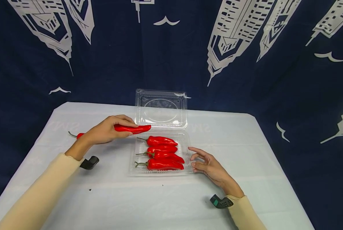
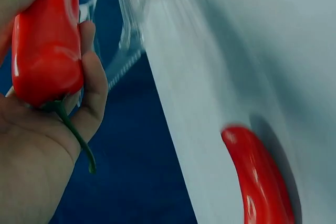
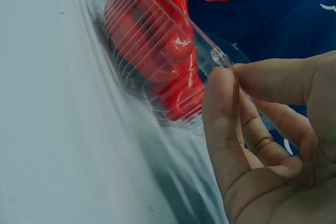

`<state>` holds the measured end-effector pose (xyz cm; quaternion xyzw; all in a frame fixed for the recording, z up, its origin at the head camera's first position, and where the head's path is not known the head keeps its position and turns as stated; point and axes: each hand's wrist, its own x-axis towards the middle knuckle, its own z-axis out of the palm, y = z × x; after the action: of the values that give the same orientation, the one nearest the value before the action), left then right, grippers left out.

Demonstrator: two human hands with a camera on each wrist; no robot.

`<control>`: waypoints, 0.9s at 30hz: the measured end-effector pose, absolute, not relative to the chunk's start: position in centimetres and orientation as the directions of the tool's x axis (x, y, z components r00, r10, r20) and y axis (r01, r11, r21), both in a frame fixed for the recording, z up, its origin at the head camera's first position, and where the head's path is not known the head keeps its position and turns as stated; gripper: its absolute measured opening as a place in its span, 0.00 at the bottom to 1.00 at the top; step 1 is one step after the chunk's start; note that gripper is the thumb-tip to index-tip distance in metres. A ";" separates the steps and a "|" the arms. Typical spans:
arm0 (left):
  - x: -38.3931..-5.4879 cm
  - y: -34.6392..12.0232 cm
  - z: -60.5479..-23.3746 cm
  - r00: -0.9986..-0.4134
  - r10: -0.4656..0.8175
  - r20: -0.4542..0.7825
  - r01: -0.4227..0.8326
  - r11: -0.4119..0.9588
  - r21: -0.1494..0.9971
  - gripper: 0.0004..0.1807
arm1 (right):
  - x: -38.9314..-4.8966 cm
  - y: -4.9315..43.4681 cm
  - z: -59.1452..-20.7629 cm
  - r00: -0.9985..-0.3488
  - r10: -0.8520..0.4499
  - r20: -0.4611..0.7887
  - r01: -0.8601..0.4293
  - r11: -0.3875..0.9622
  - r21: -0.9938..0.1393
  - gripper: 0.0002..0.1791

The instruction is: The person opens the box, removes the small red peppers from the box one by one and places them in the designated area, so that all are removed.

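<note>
Red, glossy pepper is in L hand, thumb and fingers curled round it, by clear tray's far-left corner. I'd guess light, firm, a bit slick; mid-body's best to hold, stem prob. snaps. R hand pinches tray rim; thin plastic, prob. flexy. White tablecloth below, navy printed backdrop behind.

Reaching fwd w/ L arm & gripping w/ curled L hand; pinching w/ R hand, thumb to index finger, w/ R arm angled inward.
</note>
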<state>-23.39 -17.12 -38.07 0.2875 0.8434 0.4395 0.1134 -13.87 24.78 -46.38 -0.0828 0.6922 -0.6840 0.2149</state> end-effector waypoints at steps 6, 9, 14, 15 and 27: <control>-23.4 -20.2 -37.9 -0.871 0.487 0.064 0.357 0.538 0.763 0.18 | -13.9 24.9 -46.5 -0.893 -0.414 -0.176 0.172 0.047 -0.984 0.38; -23.3 -21.5 -37.8 -0.896 0.441 0.045 0.326 0.586 0.742 0.17 | -14.0 24.9 -46.5 -0.892 -0.415 -0.178 0.176 0.045 -0.983 0.38; -23.4 -23.4 -37.9 -0.922 0.387 0.006 0.278 0.653 0.705 0.18 | -13.9 24.9 -46.5 -0.890 -0.416 -0.185 0.183 0.044 -0.982 0.38; -23.4 -23.6 -37.9 -0.925 0.380 -0.001 0.271 0.661 0.700 0.18 | -13.9 24.9 -46.5 -0.890 -0.417 -0.184 0.182 0.044 -0.982 0.39; -24.2 -25.5 -39.3 -0.935 0.353 -0.038 0.242 0.714 0.657 0.18 | -13.9 25.0 -46.4 -0.890 -0.416 -0.188 0.181 0.056 -0.982 0.38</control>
<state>-24.16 -25.53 -39.26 0.1612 0.9223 0.3419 0.0806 -13.94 24.99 -46.38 -0.0848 0.6929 -0.6817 0.2191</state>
